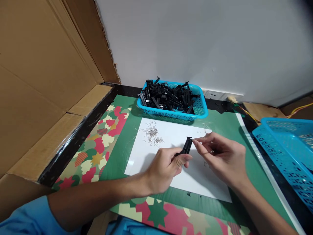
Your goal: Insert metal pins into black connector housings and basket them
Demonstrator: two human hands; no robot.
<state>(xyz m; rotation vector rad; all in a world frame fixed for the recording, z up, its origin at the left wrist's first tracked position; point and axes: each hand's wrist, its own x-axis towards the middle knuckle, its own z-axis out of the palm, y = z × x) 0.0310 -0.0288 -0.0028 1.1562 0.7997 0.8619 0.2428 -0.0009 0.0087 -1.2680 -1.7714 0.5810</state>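
Observation:
My left hand [168, 166] grips a black plastic part [187, 146] between thumb and fingers, its wider end pointing up and away from me. Close by on the right, my right hand [220, 153] is pinched at the upper end of that part. Whatever sits between the right fingertips is too small to make out. Beneath both hands lies a white sheet [137, 160]. A loose heap of small bent metal wires [152, 132] rests on its far left area, with a few strays under the right hand.
A blue basket [171, 114] full of similar black parts stands behind the sheet. Another blue basket [281, 143] is at the right edge. Cardboard [49, 65] walls the left side. A wall socket [213, 95] with a plug and wires sits at the back right.

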